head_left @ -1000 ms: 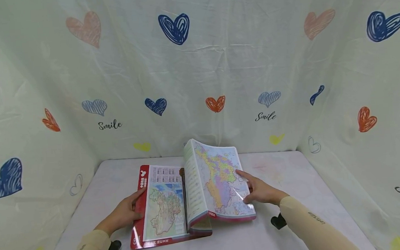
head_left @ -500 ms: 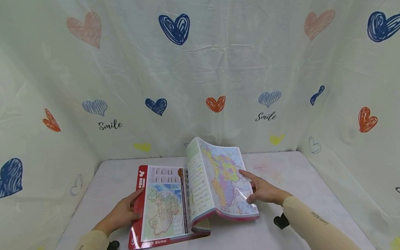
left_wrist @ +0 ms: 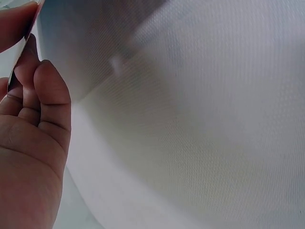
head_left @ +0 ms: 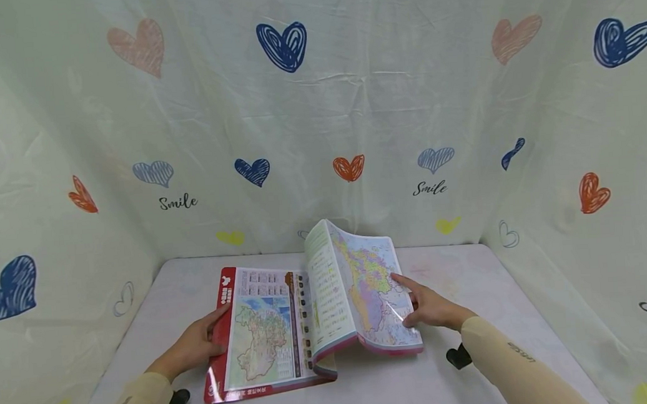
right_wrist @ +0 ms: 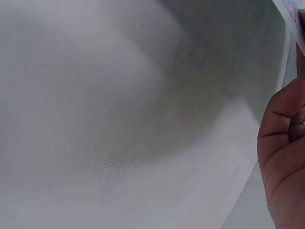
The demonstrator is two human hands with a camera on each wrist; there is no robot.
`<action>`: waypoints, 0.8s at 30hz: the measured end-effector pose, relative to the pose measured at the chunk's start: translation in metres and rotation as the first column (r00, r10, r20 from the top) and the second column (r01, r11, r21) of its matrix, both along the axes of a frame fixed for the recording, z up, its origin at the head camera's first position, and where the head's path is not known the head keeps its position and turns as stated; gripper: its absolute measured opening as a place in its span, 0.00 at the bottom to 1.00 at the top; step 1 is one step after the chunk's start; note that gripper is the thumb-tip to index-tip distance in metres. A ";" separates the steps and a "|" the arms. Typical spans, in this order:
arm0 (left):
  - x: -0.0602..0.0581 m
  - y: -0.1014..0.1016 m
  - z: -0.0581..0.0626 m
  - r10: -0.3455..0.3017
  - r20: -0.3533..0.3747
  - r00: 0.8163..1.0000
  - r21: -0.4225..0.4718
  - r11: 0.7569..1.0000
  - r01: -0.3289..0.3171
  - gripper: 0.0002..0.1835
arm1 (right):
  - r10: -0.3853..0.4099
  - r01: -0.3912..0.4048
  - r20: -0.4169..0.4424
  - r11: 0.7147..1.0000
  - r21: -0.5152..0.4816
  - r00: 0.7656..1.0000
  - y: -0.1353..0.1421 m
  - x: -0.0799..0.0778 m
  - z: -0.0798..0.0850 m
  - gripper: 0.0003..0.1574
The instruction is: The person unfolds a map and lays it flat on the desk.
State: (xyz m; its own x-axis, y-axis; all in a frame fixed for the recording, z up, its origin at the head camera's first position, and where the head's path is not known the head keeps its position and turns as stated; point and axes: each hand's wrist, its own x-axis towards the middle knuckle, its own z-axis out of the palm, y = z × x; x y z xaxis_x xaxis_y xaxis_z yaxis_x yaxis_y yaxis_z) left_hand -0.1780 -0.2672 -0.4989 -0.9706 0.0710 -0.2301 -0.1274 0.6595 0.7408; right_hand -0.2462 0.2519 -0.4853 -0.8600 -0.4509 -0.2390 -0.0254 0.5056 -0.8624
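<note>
In the head view a glossy folded map stands partly unfolded. Its red-bordered left panel (head_left: 260, 350) shows a terrain map and calendar grids. A listed middle panel (head_left: 330, 295) rises to a tall ridge, and a colourful right panel (head_left: 377, 286) slopes down from it. My left hand (head_left: 192, 342) pinches the red left edge; in the left wrist view that hand (left_wrist: 35, 129) has the thin edge between thumb and curled fingers. On the other side my right hand (head_left: 432, 304) grips the right edge. The right wrist view shows only part of it (right_wrist: 286, 157), beside the map's corner (right_wrist: 291, 19).
Beneath the map is a white table (head_left: 382, 392), its far edge against a pale curtain (head_left: 317, 115) printed with hearts and "Smile" words. Curtain walls also flank both sides. A dark device (head_left: 458, 356) hangs under the right wrist, another (head_left: 178, 401) under the left.
Both hands have moved slightly apart, left hand leftward and right hand rightward. The map has spread wider; its ridge has shifted right, and a strip of small pictures beside the fold has come into sight.
</note>
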 end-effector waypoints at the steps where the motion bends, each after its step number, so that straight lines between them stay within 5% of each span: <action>1: 0.000 0.000 0.001 -0.002 -0.001 1.000 0.001 1.000 0.002 0.52 | 0.001 -0.001 -0.002 1.000 0.001 1.000 0.001 0.000 0.000 0.69; 24: 0.000 -0.007 0.002 -0.001 -0.001 1.000 0.005 1.000 0.001 0.53 | -0.007 0.007 -0.007 1.000 -0.022 1.000 0.016 0.001 0.001 0.69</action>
